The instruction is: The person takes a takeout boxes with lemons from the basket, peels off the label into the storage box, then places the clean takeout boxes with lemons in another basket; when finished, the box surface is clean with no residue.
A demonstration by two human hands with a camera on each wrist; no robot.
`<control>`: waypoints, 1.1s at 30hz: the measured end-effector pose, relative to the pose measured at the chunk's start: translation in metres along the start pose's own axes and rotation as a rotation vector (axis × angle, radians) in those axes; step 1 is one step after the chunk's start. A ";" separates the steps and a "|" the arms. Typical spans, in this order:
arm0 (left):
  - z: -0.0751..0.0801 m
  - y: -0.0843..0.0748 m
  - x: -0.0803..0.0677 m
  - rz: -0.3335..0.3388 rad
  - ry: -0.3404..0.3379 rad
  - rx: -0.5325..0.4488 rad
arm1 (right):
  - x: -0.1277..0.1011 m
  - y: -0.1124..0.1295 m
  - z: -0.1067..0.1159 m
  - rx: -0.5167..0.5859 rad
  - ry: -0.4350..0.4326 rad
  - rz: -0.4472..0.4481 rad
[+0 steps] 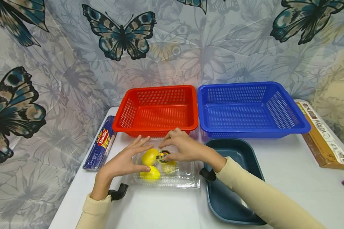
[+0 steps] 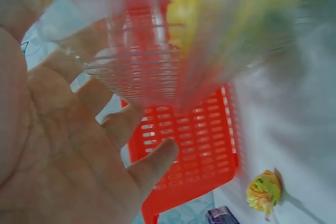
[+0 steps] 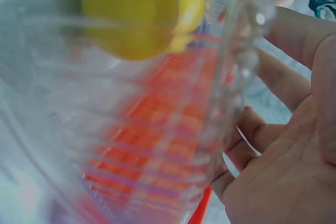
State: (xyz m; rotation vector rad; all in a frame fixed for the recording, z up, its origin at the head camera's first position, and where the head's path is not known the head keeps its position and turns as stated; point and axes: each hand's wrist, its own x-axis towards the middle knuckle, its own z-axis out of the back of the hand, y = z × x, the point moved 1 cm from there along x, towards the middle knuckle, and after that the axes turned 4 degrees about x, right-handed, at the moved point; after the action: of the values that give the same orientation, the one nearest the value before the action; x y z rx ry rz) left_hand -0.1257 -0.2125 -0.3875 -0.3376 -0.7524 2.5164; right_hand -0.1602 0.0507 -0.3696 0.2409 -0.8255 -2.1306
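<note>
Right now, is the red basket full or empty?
Empty: the red basket shows only its bare slotted floor, and the lemons sit in the clear box before it.

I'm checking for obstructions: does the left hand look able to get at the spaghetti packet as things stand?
Probably yes. The left hand rests open against the clear lemon box, holding nothing, and the spaghetti packet lies just to its left on the table with nothing between.

Two bare hands (image 1: pixel 126 160), long cream sleeves (image 1: pixel 255 190), black camera mounts (image 1: pixel 118 192) strapped at both wrists
</note>
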 end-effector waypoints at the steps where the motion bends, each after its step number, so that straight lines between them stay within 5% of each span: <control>1: -0.001 0.001 0.000 -0.003 -0.003 -0.002 | 0.002 0.001 -0.001 -0.008 0.011 -0.002; 22: -0.010 0.006 -0.003 -0.052 -0.069 -0.017 | 0.010 0.005 -0.012 -0.116 0.100 0.147; 33: -0.011 0.007 -0.003 -0.033 -0.064 -0.041 | 0.010 0.001 -0.014 -0.049 0.072 0.143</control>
State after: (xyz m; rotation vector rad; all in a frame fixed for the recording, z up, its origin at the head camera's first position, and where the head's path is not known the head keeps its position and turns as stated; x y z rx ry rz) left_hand -0.1212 -0.2141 -0.4000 -0.2568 -0.8285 2.4938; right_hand -0.1594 0.0359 -0.3787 0.2251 -0.7258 -1.9944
